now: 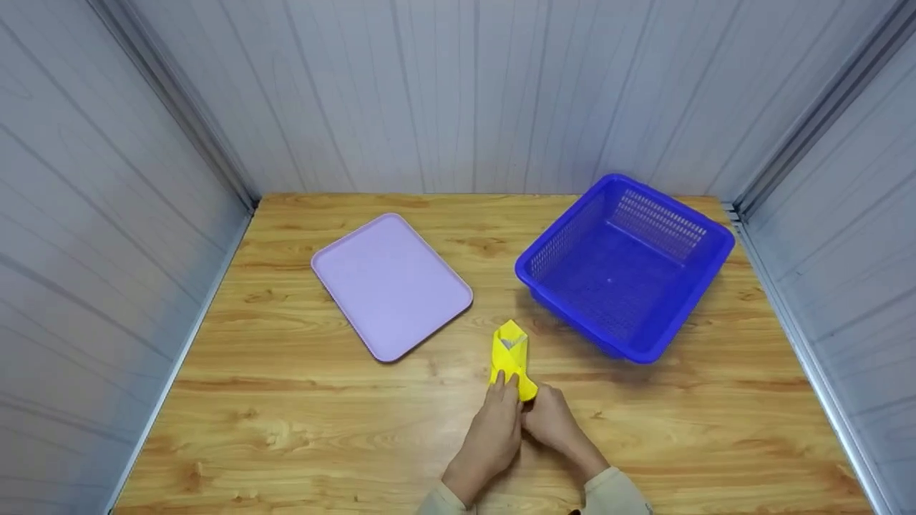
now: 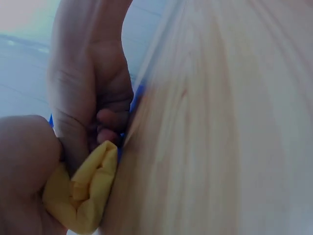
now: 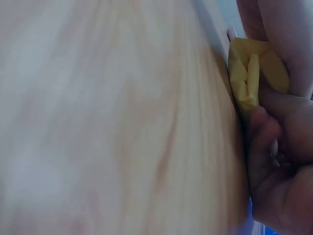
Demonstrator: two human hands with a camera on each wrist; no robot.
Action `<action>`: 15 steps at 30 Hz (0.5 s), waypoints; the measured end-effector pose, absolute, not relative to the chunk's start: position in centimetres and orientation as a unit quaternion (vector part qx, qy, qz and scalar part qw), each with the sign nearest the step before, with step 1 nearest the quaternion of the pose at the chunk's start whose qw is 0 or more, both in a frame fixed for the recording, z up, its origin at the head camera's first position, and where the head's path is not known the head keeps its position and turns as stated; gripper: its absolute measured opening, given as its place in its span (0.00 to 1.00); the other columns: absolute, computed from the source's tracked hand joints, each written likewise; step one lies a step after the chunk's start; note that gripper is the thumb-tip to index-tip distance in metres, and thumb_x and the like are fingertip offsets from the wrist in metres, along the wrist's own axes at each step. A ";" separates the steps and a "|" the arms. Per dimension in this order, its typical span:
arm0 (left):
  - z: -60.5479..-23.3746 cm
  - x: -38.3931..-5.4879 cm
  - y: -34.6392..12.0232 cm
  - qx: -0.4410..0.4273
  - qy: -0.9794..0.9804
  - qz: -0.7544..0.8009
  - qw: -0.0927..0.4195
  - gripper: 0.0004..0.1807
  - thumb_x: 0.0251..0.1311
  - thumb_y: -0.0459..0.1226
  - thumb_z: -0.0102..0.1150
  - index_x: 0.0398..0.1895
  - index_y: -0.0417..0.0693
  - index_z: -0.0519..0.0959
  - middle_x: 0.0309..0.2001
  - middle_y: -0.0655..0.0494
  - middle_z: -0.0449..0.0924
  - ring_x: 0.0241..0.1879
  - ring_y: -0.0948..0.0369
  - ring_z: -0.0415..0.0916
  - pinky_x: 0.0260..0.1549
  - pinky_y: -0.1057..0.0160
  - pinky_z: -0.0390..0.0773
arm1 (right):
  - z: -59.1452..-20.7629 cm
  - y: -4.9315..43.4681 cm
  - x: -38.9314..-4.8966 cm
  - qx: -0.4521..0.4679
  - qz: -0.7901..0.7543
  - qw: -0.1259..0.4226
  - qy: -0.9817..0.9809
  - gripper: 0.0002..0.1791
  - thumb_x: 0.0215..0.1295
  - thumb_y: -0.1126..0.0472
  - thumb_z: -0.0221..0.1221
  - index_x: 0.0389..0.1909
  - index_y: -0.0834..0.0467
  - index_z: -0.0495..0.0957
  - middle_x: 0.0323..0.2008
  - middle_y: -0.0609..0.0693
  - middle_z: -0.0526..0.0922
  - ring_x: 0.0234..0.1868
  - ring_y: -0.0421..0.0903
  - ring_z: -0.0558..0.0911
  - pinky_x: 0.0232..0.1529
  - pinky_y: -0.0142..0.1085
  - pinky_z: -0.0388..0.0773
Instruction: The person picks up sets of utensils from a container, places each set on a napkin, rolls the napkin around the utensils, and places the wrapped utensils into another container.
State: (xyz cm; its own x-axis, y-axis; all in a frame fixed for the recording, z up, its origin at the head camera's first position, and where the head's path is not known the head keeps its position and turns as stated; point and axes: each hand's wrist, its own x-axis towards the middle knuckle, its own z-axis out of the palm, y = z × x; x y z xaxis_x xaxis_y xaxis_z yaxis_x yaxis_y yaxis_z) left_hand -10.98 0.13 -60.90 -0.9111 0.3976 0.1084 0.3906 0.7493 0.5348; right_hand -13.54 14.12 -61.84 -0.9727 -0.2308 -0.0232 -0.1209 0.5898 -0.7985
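A yellow folded cloth (image 1: 509,350) lies on the table in front of both hands, with a small grey-white patch showing in its V-shaped opening. Fingers spread and fairly straight, my left hand (image 1: 494,429) presses on top of its near part. My right hand (image 1: 554,418) curls at the near right corner and pinches it. Up close in the left wrist view, the near end of the cloth (image 2: 93,191) is rolled into a fold. The right wrist view shows my right thumb inside that rolled end (image 3: 244,73); the fingers curl beneath, partly hidden.
A pale purple tray (image 1: 390,286) lies flat to the left of the cloth. At the right stands a blue plastic basket (image 1: 572,304) with perforated sides. Light panelled walls (image 1: 429,93) enclose the wooden table (image 1: 286,429) at the back and both sides.
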 end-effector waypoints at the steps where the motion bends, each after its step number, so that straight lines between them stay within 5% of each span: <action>1: -61.0 -11.0 0.1 0.208 0.932 0.298 0.014 0.23 0.76 0.36 0.37 0.69 0.36 0.59 0.69 0.38 0.59 0.71 0.45 0.52 0.63 0.50 0.62 | -61.7 14.3 -13.6 -0.107 -0.449 0.074 0.884 0.21 0.50 0.70 0.65 0.48 0.68 0.78 0.38 0.51 0.83 0.37 0.43 0.78 0.42 0.41 0.78; 6: -61.4 -10.8 0.3 0.205 0.913 0.351 0.040 0.29 0.76 0.47 0.33 0.72 0.38 0.55 0.72 0.44 0.56 0.74 0.47 0.38 0.68 0.47 0.46 | -60.7 16.0 -13.6 -0.129 -0.587 0.207 0.772 0.32 0.57 0.74 0.59 0.65 0.71 0.64 0.57 0.59 0.76 0.51 0.47 0.76 0.51 0.38 0.74; 9: -61.4 -10.7 0.5 0.205 0.913 0.349 0.051 0.35 0.75 0.54 0.30 0.74 0.39 0.53 0.73 0.46 0.55 0.74 0.47 0.34 0.68 0.45 0.42 | -60.4 16.7 -13.5 -0.063 -0.679 0.272 0.678 0.29 0.66 0.72 0.54 0.66 0.74 0.60 0.55 0.63 0.75 0.48 0.48 0.78 0.47 0.36 0.77; 15: -61.1 -11.0 0.4 0.210 0.894 0.383 0.099 0.39 0.75 0.56 0.25 0.76 0.38 0.43 0.75 0.44 0.45 0.74 0.46 0.29 0.67 0.42 0.36 | -60.3 15.6 -13.2 0.070 -0.665 0.180 0.721 0.12 0.67 0.68 0.57 0.44 0.74 0.77 0.30 0.56 0.82 0.28 0.44 0.81 0.29 0.34 0.80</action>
State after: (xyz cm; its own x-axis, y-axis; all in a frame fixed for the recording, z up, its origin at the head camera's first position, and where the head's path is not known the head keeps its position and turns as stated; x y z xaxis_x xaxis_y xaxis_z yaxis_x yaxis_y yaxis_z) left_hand -11.01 0.43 -61.09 -0.8923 0.4512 -0.0168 0.2992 0.6188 0.7263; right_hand -13.24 15.55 -60.30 -0.9251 -0.1384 -0.3536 0.3413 0.1053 -0.9340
